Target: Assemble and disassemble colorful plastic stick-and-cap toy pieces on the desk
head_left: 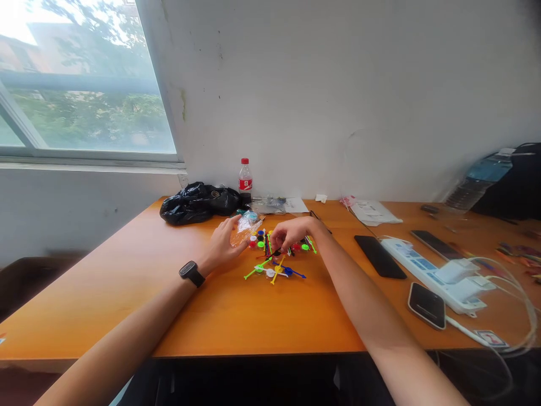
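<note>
Several small plastic arrow spinners with round hubs lie near the middle of the table, among them a green one [259, 269], a yellow one [278, 270] and a blue one [288, 271]. Behind them sits a pile of more coloured pieces, including a green disc [261, 245]. My right hand [291, 232] reaches down into this pile with its fingers bent together; whatever is at the fingertips is too small to make out. My left hand [224, 241], fingers apart and holding nothing, rests left of the pile, beside a clear plastic bag [250, 224]. A black watch [192, 273] is on my left wrist.
At the back stand a black plastic bag [198, 204] and a red-capped bottle [245, 183]. To the right lie a black phone [379, 256], a white power strip [412, 265] with chargers and cables, and a white device [426, 305]. The table's front edge is close to me.
</note>
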The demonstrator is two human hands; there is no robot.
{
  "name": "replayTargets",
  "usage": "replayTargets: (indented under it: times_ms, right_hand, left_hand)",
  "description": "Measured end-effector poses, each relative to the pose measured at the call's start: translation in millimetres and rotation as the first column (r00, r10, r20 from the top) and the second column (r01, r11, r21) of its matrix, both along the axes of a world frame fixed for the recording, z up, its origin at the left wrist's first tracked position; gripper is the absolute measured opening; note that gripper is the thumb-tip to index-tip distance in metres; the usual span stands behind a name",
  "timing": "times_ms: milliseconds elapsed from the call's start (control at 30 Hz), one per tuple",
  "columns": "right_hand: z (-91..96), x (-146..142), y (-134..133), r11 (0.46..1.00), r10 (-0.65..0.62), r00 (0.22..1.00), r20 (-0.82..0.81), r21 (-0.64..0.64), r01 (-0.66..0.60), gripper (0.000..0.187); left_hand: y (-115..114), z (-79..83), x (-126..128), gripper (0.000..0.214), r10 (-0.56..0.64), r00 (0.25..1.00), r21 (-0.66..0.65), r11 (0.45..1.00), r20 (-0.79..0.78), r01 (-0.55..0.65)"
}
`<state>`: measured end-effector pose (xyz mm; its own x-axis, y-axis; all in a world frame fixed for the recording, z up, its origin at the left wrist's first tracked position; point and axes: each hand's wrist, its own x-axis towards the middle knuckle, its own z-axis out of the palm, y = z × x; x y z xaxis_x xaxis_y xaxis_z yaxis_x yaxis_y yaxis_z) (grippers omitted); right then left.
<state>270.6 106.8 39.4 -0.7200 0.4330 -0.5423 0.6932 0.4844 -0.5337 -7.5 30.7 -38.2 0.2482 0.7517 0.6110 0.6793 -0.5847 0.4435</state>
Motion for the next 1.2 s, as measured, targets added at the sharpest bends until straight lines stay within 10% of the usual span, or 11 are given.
replayTargets:
  times_ms: [633,1200]
  right_hand:
    - [7.0,-1.4,-13.5,0.947,0.07,0.981,-0.183,-0.296,-0.122,0.069]
    - [59.1,17.0,-40.4,0.972,-0.158,0.817,-0.555,0.057,0.226,0.052]
  left_hand:
    - [0.6,-0.9,-0.2,0.065,-0.014,1.0,0.009,1.0,-0.008,0.014]
    - [-4.3,0.5,3.4,0.078,-0.071,0.997,0.042,0.997,0.015,0.071]
